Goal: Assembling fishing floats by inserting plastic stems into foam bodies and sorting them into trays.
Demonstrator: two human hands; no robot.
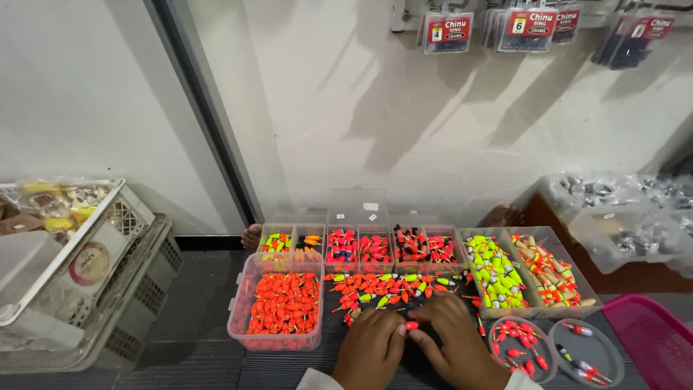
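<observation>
While both hands are brought together low at the middle of the view, a small red float (411, 326) is pinched between the fingers of the left hand (372, 349) and those of the right hand (453, 339); both sets of fingers are curled closed on it. Only a short red end of the float is seen in the gap, with its long axis seemingly lying left to right from one hand to the other, though which end is the tip cannot be told. Just beyond the fingertips, a loose scatter of floats (386, 287) in red, orange and yellow-green is spread on the dark worktop (289, 368). To the left of the fingers, a clear tub of orange floats (278, 307) is set. Farther beyond the fingers, a row of clear divided boxes (361, 248) is lined up, and to their right a box of yellow-green floats (494, 271) and another of tan and orange floats (552, 274) are placed. Close to the right of the fingers, two round clear lids (556, 350) holding a few red floats are seen, with a pink basket (657, 339) past them. High above, on the white wall, clear hanging packets with red header cards (530, 25) are hung in a row. Far to the left, grey plastic crates (108, 282) holding wrapped packets are stacked.
</observation>
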